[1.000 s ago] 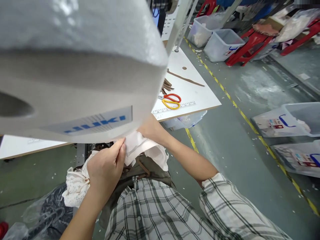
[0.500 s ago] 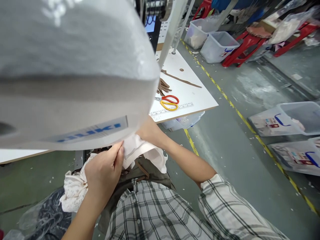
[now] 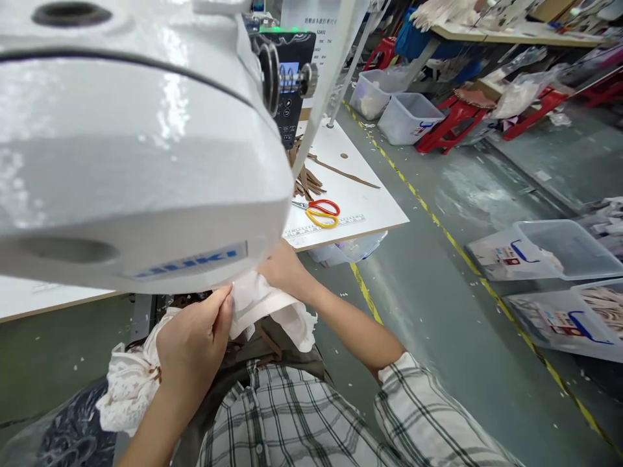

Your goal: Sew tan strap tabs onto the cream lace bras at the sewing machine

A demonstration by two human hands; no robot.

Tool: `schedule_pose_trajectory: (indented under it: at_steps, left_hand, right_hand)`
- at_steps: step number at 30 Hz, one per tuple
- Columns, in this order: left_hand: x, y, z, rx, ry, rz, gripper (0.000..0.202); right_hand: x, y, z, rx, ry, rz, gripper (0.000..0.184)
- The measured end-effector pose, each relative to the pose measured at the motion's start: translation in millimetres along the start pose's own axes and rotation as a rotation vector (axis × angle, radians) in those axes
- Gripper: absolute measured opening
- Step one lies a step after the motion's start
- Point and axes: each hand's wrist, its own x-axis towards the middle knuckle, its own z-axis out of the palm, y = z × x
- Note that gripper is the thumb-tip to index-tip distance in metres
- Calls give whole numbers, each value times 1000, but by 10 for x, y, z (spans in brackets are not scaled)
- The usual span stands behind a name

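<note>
A white sewing machine head (image 3: 136, 162) fills the upper left and hides the needle area. Below it, my left hand (image 3: 192, 340) pinches a piece of white fabric (image 3: 263, 308) at its edge, thumb pressed against it. My right hand (image 3: 282, 269) reaches under the machine from the right. Its fingers are hidden by the machine and the fabric. White lace cloth (image 3: 126, 383) hangs by my left wrist, over my lap.
Red and yellow scissors (image 3: 318, 212) and brown strips (image 3: 304, 181) lie on the white table (image 3: 370, 211). Clear plastic bins (image 3: 549, 250) stand on the floor at right, more bins (image 3: 403, 117) and red stools behind. A yellow floor line (image 3: 438, 224) runs past the table.
The view has tilted up, showing the machine's top and control panel. Both hands stay at the fabric under the machine, shifted slightly left and down in the picture.
</note>
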Motion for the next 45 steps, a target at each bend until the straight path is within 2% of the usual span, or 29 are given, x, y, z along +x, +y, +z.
schedule_pose_trajectory:
  at_steps: [17, 29, 32, 34, 36, 39, 41, 43, 45]
  left_hand:
    - [-47, -111, -21, -174, 24, -84, 32]
    - [-54, -117, -27, -277, 90, -168, 25]
    - [-50, -115, -42, -332, 82, -203, 23]
    - [-48, -112, -65, -366, 55, -216, 22]
    - [-56, -111, -90, -392, 37, -197, 23]
    - [-101, -119, -107, -410, 16, -107, 23]
    - [-151, -131, -104, -404, 9, -23, 21]
    - [-208, -141, -96, -387, 13, 52, 19]
    - [-262, -137, -89, -368, 23, 109, 17]
  right_hand:
    - [13, 74, 112, -94, -19, 58, 20]
    - [-4, 93, 130, 5, 0, 73, 18]
    - [-50, 92, 144, 137, 24, 82, 16]
    - [-140, 104, 173, 317, 33, 118, 16]
    - [-280, 129, 215, 559, 24, 225, 23]
    - [-528, 183, 286, 888, -22, 433, 33]
    - [-668, 221, 326, 1020, -57, 513, 37]
    - [-775, 256, 355, 1082, -70, 527, 37]
    - [-866, 276, 371, 1064, -51, 470, 33]
